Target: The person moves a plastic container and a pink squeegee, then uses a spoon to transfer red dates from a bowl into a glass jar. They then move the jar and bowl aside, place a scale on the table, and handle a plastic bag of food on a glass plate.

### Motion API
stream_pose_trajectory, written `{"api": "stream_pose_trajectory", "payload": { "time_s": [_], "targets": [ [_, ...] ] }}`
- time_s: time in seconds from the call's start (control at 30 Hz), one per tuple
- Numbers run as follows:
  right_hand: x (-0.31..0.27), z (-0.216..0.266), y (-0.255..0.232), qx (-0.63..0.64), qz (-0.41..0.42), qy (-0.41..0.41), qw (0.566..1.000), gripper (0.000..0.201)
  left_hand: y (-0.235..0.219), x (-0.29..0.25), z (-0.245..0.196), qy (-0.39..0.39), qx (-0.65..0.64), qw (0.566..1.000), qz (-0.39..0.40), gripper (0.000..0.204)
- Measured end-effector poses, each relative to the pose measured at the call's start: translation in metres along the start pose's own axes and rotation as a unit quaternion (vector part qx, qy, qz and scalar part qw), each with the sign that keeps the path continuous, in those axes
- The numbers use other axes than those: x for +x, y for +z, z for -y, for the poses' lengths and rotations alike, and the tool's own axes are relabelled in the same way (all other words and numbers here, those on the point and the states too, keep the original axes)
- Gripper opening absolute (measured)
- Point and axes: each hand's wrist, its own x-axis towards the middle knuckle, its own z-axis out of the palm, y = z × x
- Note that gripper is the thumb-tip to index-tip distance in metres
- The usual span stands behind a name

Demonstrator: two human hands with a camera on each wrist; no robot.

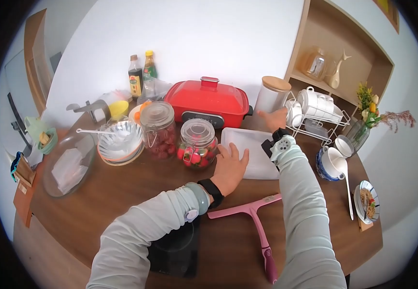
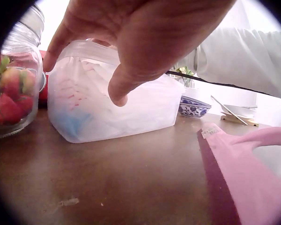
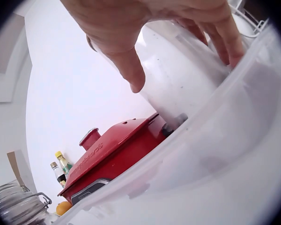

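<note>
A translucent white plastic box sits on the table in front of me. Pale contents with red and blue marks show through its wall in the left wrist view. My left hand is at its near left corner, fingers spread, the thumb in front of the wall. Toward the box's far right corner reaches my right hand, thumb and fingers apart. In the right wrist view that hand overlaps a white canister, whose wooden lid shows in the head view.
Left of the box stand a strawberry jar and a jar of dark red fruit. Behind is a red electric cooker. A pink squeegee lies in front. A cup rack and blue-patterned bowl stand right.
</note>
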Motion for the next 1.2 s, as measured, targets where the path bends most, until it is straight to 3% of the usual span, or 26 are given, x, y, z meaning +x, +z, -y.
{"api": "stream_pose_trajectory", "payload": {
  "time_s": [0.1,0.23,0.33,0.5,0.6,0.7,0.9,0.93,1.0,1.07,1.1,1.2],
  "targets": [
    [0.013,-0.019,0.007,0.016,-0.008,-0.044,0.999,0.093,0.004,0.003,-0.001,0.009,0.006,0.999,-0.031,0.051],
    [0.04,-0.035,0.01,0.028,0.085,0.051,0.995,0.097,0.006,0.008,0.0,0.018,0.002,0.999,-0.028,0.056],
    [0.037,-0.012,-0.005,0.062,0.117,0.115,0.984,0.095,0.006,0.011,-0.003,0.011,0.001,1.0,-0.025,0.056],
    [0.072,-0.028,0.018,0.037,0.101,0.116,0.987,0.091,0.007,0.013,-0.003,0.008,-0.003,1.0,-0.03,0.056],
    [0.086,-0.035,0.025,0.03,0.132,0.129,0.982,0.091,0.012,0.019,-0.001,0.009,0.003,0.999,-0.038,0.055],
    [0.078,-0.038,0.032,0.018,0.065,0.092,0.993,0.088,0.018,0.023,0.0,0.007,0.016,0.999,-0.048,0.055],
    [0.065,-0.044,0.001,-0.099,0.134,0.007,0.986,0.074,0.022,0.034,-0.002,-0.039,0.035,0.998,-0.025,0.046],
    [0.056,-0.044,-0.011,-0.141,0.149,-0.066,0.977,0.066,0.023,0.037,-0.001,-0.046,0.032,0.998,-0.024,0.046],
    [0.031,-0.037,-0.033,-0.118,0.166,-0.133,0.97,0.061,0.026,0.04,0.002,-0.053,0.019,0.998,-0.02,0.047],
    [0.009,-0.041,-0.049,-0.135,0.139,-0.221,0.956,0.064,0.026,0.044,0.007,-0.046,0.006,0.999,-0.02,0.047],
    [-0.008,-0.031,-0.062,-0.123,0.133,-0.221,0.958,0.059,0.023,0.038,0.01,-0.025,0.021,0.995,-0.09,0.047],
    [-0.034,-0.03,-0.089,-0.103,0.213,-0.216,0.947,0.065,-0.018,0.021,0.027,0.037,0.0,0.991,-0.13,0.077]
  ]
}}
